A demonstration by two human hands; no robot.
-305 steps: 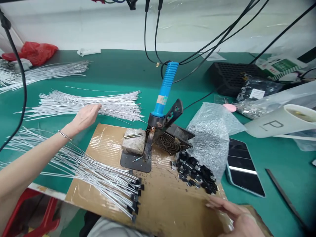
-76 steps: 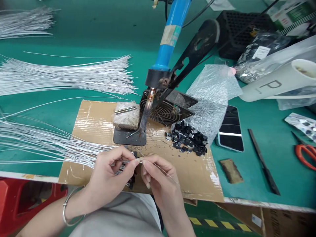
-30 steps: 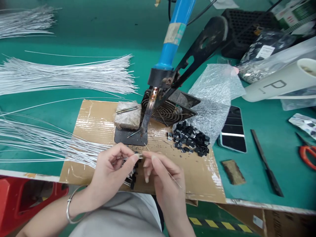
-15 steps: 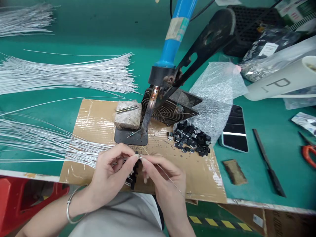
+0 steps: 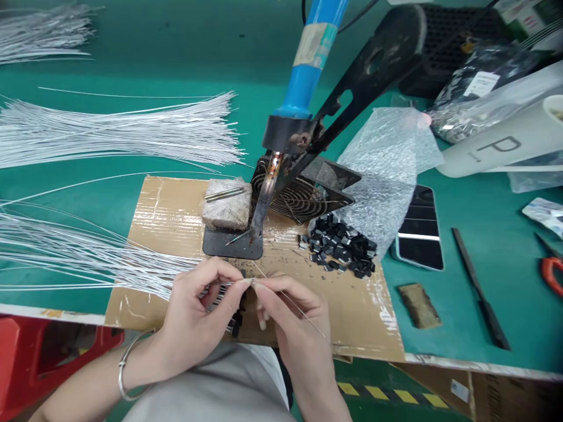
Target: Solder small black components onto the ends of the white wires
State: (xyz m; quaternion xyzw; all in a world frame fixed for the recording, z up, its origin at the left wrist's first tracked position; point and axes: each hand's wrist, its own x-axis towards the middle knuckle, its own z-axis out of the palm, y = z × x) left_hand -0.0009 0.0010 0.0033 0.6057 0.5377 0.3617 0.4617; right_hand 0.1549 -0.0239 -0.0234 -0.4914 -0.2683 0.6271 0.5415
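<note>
My left hand (image 5: 200,322) pinches a thin white wire (image 5: 227,283) between thumb and index finger. Close against it, my right hand (image 5: 297,322) is closed at the fingertips, and a thin solder wire (image 5: 310,320) runs across its fingers. Whatever sits right at the meeting fingertips is too small to make out. Behind the hands lie black connector pieces (image 5: 237,322), partly hidden, with white wires leading left into a bundle (image 5: 132,266). Above the fingertips a soldering iron (image 5: 264,202) with a blue handle points down in its black stand (image 5: 352,94).
Cardboard (image 5: 162,205) covers the table's front. On it are a sponge block (image 5: 226,214), a small fan (image 5: 303,193) and a pile of small black parts (image 5: 343,246). To the right lie a phone (image 5: 420,234), a file (image 5: 479,287) and scissors (image 5: 552,272). Another wire bundle (image 5: 118,132) lies behind.
Both hands stay pinched together at nearly the same spot, with the fingertips shifted very slightly. A bit more white wire shows beside the left thumb.
</note>
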